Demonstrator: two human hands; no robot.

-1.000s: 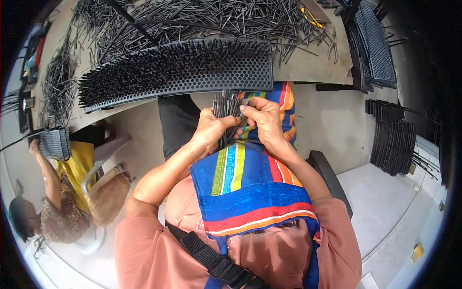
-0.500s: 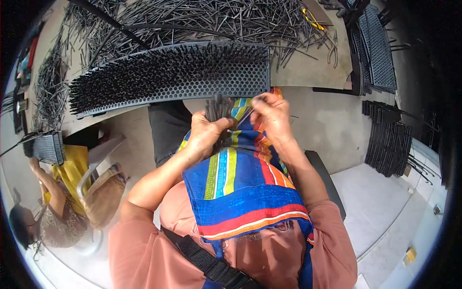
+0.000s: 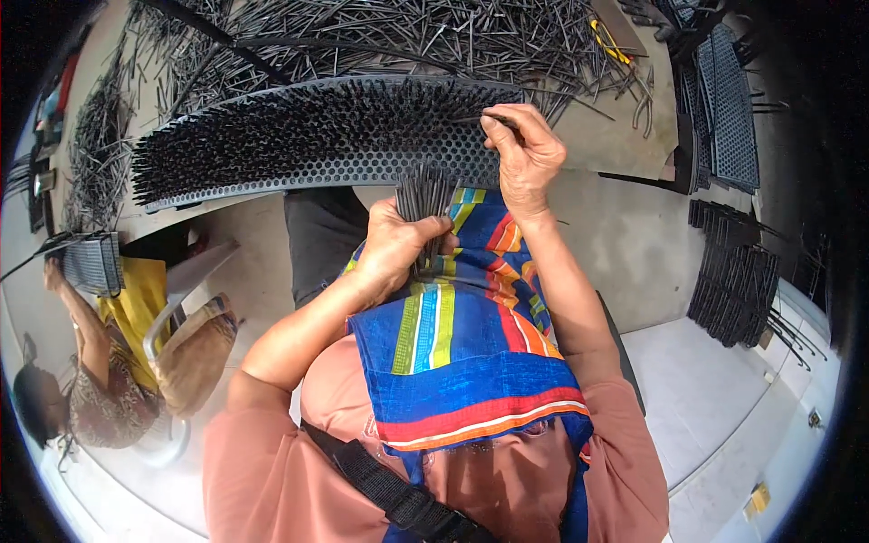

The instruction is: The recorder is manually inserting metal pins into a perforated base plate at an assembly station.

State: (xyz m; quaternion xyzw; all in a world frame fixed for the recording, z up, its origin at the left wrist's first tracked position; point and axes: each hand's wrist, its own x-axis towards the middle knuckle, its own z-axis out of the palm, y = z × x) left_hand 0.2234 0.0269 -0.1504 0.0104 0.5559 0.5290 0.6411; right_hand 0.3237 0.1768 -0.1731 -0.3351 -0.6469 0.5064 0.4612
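My left hand (image 3: 394,242) is closed around a bundle of thin dark rods (image 3: 423,194), held upright above my lap. My right hand (image 3: 532,158) is raised to the right end of a long perforated black tray (image 3: 344,170). Between its thumb and forefinger it pinches a dark rod (image 3: 468,119) pointing left over the tray. Short rods stand packed in the tray's holes across its far and left parts. Bare rows of holes show along the near edge and toward the right. A striped blue apron (image 3: 471,330) covers my lap.
Loose dark rods (image 3: 371,32) are heaped on the table behind the tray, with yellow-handled pliers (image 3: 609,42) at their right. Dark frame bars cross above the heap. More perforated panels (image 3: 727,109) stand at right. On the left, another person (image 3: 113,398) handles a similar tray (image 3: 93,262).
My right hand has moved up and slightly right, from beside the bundle to the tray's right end, with a rod in its fingers. My left hand still holds the bundle.
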